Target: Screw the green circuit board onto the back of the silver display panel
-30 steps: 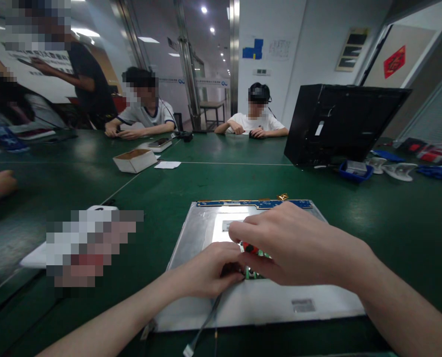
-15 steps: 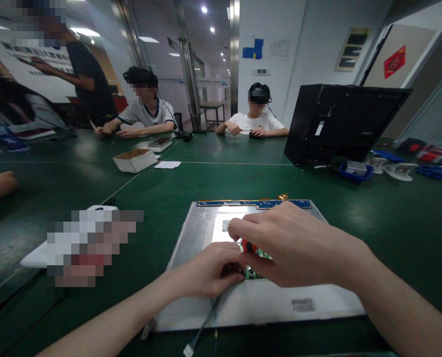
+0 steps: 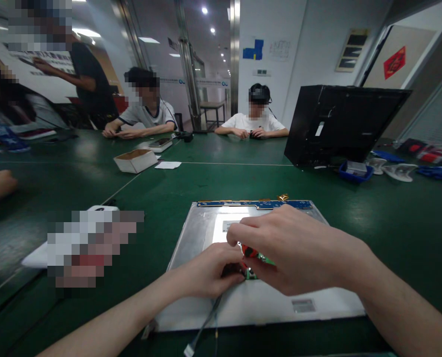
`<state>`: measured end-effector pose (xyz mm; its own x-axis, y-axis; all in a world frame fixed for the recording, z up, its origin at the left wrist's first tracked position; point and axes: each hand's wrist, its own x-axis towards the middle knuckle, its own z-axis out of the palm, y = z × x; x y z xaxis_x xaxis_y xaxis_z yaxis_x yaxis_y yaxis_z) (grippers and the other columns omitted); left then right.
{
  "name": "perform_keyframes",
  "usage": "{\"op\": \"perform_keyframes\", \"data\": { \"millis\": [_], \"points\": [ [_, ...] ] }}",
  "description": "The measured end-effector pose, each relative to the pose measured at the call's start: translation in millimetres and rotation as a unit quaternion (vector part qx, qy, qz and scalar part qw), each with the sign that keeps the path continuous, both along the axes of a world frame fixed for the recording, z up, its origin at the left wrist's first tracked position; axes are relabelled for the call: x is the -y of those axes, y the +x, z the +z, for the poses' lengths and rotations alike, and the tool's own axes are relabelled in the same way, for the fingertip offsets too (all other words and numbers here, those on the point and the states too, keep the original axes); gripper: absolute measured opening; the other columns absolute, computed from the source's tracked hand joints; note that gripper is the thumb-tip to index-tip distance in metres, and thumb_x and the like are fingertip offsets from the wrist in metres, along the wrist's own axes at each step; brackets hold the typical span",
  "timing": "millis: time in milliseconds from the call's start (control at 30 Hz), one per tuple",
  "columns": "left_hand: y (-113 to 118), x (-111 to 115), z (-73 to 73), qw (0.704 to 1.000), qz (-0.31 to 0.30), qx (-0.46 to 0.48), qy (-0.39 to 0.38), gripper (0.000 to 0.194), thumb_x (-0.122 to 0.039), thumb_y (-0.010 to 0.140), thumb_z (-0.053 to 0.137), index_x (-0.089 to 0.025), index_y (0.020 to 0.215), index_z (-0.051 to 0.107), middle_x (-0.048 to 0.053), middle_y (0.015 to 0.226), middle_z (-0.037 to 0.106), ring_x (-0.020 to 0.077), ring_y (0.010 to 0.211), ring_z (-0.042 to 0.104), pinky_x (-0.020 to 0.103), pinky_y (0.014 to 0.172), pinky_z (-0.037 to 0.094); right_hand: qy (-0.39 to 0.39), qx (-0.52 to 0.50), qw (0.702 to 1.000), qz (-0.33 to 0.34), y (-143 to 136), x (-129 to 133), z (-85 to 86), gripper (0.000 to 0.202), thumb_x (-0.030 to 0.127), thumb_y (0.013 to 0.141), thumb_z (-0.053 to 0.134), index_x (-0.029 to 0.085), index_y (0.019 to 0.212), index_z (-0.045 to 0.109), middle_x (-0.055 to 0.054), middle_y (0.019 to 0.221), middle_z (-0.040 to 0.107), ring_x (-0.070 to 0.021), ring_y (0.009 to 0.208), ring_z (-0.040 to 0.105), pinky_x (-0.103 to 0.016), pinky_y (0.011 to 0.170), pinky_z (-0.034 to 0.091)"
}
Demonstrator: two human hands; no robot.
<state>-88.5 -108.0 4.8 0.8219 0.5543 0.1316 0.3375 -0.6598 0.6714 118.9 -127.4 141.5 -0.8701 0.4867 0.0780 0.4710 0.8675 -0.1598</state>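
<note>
A flat display panel (image 3: 258,305) lies back-up on the green table in front of me, with a blue circuit strip (image 3: 284,204) along its far edge. Near its middle is a small green circuit board (image 3: 250,273), mostly covered by my hands. My right hand (image 3: 295,248) is closed around the red-and-black handle of a screwdriver (image 3: 248,251); its tip is hidden. Fingers of my left hand (image 3: 215,267) are pinched at the board, beside the screwdriver, and what they grip cannot be seen. From under the left hand a dark cable (image 3: 208,320) runs to a white plug (image 3: 188,350).
A black monitor casing (image 3: 340,124) stands at the right, beside a blue tray (image 3: 354,172). At left are a white box (image 3: 135,161) and a partly blurred white object (image 3: 36,255). Several people are around the far and left sides of the table.
My right hand has turned slightly and dipped around the screwdriver, covering more of the green board. The left hand stays in place. Across the table, a person's hands have shifted a little.
</note>
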Motion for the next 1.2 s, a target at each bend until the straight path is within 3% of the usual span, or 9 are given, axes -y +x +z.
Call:
{"op": "perform_keyframes", "data": {
  "millis": [200,467,1200],
  "points": [
    [1,0,0.0,1.000,0.002,0.018,0.020,0.014,-0.013,0.084,0.058,-0.020,0.096,0.061,0.002,0.093,0.065,0.0193,0.086,0.059,0.029,0.076,0.047,0.025,0.003,0.999,-0.020,-1,-1,-0.6,0.008,0.027,0.093,0.055,0.021,0.097,0.054,0.001,0.082,0.065,-0.0121,0.064,0.051,-0.027,0.053,0.024],
    [1,1,4.1,1.000,-0.003,0.013,0.005,0.016,-0.011,0.085,0.056,-0.022,0.096,0.060,0.001,0.092,0.064,0.0184,0.083,0.060,0.027,0.073,0.047,0.023,-0.003,1.000,-0.010,0,0,0.1,0.002,0.021,0.092,0.054,0.019,0.092,0.054,0.001,0.081,0.064,-0.0108,0.062,0.048,-0.027,0.052,0.022],
    [-1,-4,-7.8,0.999,-0.012,0.001,0.034,0.013,-0.015,0.090,0.056,-0.022,0.101,0.057,0.002,0.097,0.065,0.0186,0.087,0.061,0.027,0.077,0.048,0.044,0.000,0.999,-0.010,0,-1,-1.3,0.004,0.022,0.092,0.055,0.019,0.095,0.056,0.001,0.081,0.064,-0.0115,0.062,0.050,-0.027,0.051,0.022]
  ]
}}
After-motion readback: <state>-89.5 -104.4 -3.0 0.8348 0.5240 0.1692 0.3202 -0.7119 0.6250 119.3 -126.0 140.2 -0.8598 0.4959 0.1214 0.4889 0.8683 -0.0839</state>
